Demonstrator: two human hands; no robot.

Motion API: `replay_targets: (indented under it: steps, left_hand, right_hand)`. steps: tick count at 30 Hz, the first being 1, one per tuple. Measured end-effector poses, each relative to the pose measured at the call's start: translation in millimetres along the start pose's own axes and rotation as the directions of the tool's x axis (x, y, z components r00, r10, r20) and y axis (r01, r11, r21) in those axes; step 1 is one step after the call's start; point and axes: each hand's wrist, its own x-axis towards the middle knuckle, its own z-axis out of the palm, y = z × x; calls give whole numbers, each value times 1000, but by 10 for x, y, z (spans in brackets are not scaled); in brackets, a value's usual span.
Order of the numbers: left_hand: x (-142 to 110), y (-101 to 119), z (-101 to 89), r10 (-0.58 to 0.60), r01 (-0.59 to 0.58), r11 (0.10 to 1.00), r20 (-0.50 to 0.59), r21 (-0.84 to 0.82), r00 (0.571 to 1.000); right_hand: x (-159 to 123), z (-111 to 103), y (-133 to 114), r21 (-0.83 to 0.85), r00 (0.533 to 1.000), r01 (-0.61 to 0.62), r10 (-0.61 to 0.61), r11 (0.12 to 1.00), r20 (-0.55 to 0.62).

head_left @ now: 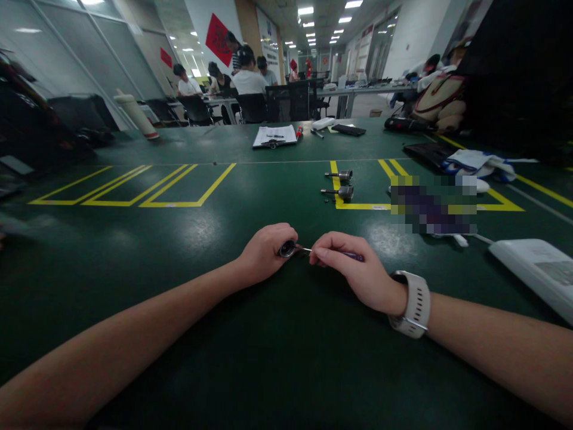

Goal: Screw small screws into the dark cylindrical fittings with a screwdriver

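Note:
My left hand [267, 254] is closed around a hole saw [287, 248], its round open mouth turned toward me. The rest of that piece is hidden by the fingers. In my right hand [347, 263] is a slim screwdriver [358, 257] with a dark purple handle, pinched between thumb and fingers. Its thin metal shaft points left and reaches the hole saw's side; the exact contact at the tip is too small to tell. Beyond my hands lie two similar hole saws, a farther one [345, 175] and a nearer one [345, 193], shanks pointing left.
Yellow tape [358, 206] marks boxes on the green table [215, 358]. To the right are a blurred-out item [432, 206], a white device [537, 263] and a cloth [481, 162]. A clipboard [274, 134], black case [349, 129] and bottle [136, 113] stand farther back. People sit beyond.

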Motion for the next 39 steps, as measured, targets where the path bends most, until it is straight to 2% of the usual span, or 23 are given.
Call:
replay_targets:
  steps: [4,7,10,13,15,17,19,21,24,27,30,32,35,39]
  left_hand:
    - [-28,14,-9,17,-18,999,-7,-40,1000]
    - [-32,18,-7,37,-37,997,-8,-70,999]
    - [-19,9,-1,28,-29,997,-17,-70,999]
    - [4,2,1,2,-3,999,-14,-34,1000]
    - [16,5,-2,-2,2,1000,-3,2,1000]
    - [19,14,-9,7,-7,999,6,32,1000]
    - [11,21,-15,14,-15,999,14,42,1000]
    - [-4,21,-19,10,-10,999,20,33,1000]
    - [-26,11,-13,8,-8,1000,15,-8,1000]
    - [-30,-2,-2,26,-26,998,2,-52,1000]
    - [-26,-9,4,11,-11,999,-7,-53,1000]
    - [-24,-9,2,-9,8,999,-8,-37,1000]
    - [-23,-1,-7,-15,15,1000,5,-5,1000]
    - [-22,17,-17,-15,15,1000,16,27,1000]
  right_hand:
    - [52,-17,78,300,990,-137,135,944,28]
    - [64,-18,115,393,983,-181,175,902,52]
    - [43,-10,106,345,994,-107,113,932,3]
    - [7,4,43,103,998,-10,15,995,-54]
    - [-11,13,-6,-57,999,21,-23,998,-49]
    - [-16,17,-33,-120,999,27,-30,992,-26]
    - [-5,12,-22,-70,1000,16,-17,997,-3]
    - [19,-1,18,69,1000,-27,26,997,10]
    - [63,-22,78,314,991,-131,132,940,19]
    - [86,-28,100,422,979,-198,196,885,50]
    - [73,-18,97,418,983,-173,182,892,17]
    - [55,-9,93,355,989,-129,146,926,-22]
    - [41,-3,90,264,992,-116,122,957,-6]
    - [67,-11,99,337,989,-139,150,931,-5]
